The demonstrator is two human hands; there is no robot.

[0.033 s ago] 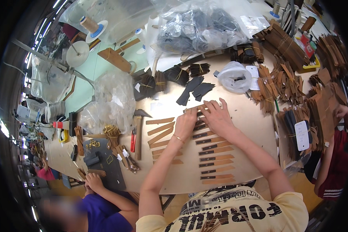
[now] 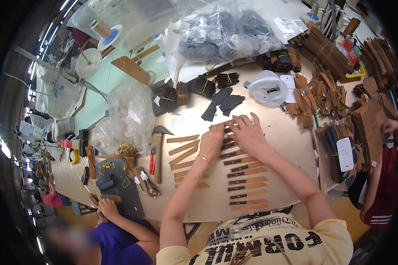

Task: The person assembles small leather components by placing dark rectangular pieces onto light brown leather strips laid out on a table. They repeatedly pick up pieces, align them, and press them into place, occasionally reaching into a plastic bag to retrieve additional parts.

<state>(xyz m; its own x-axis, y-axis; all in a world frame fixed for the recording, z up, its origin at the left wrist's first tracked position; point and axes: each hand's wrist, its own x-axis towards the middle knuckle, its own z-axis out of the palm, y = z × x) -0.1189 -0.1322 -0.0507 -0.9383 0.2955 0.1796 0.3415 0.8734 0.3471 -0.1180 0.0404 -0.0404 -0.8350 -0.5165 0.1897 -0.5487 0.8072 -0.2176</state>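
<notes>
At the far end of a column of brown leather strips, both hands are on the topmost brown leather strip. My left hand pinches its left part, fingers bent together. Over its right part my right hand presses with curled fingertips, one finger raised. The fingers hide most of this strip. Nearer strips in the column each carry a small dark rectangular piece at the left end. Left of my left wrist lie plain brown strips, partly covered by my forearm.
Black strips and a white plastic roll lie beyond my hands. A hammer and red-handled tool lie left. Strip bundles crowd the right. A co-worker's hand works at lower left; another person stands at right.
</notes>
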